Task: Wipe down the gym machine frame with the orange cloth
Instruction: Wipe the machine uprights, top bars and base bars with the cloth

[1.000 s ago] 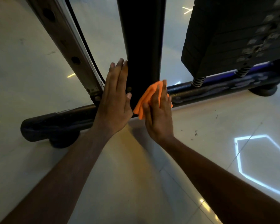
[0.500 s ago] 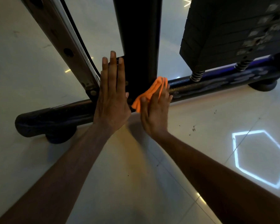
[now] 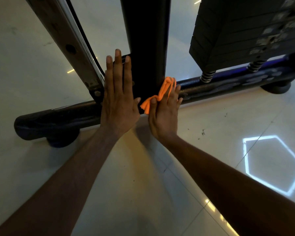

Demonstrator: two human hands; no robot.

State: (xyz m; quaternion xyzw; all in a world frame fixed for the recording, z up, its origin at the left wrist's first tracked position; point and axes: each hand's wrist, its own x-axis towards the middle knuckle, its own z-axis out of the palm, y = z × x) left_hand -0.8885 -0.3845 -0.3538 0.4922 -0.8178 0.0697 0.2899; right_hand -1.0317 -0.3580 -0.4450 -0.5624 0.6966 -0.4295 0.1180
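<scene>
Low down, the left hand (image 3: 119,106) lies flat, fingers straight, against the black upright post (image 3: 145,40); the right hand (image 3: 163,114) presses the bunched orange cloth (image 3: 162,91) onto the base bar (image 3: 228,85).

The cloth (image 3: 162,92) is bright orange, the frame upright (image 3: 145,40) and weight stack (image 3: 242,31) black, the floor (image 3: 32,48) pale glossy tile.
</scene>
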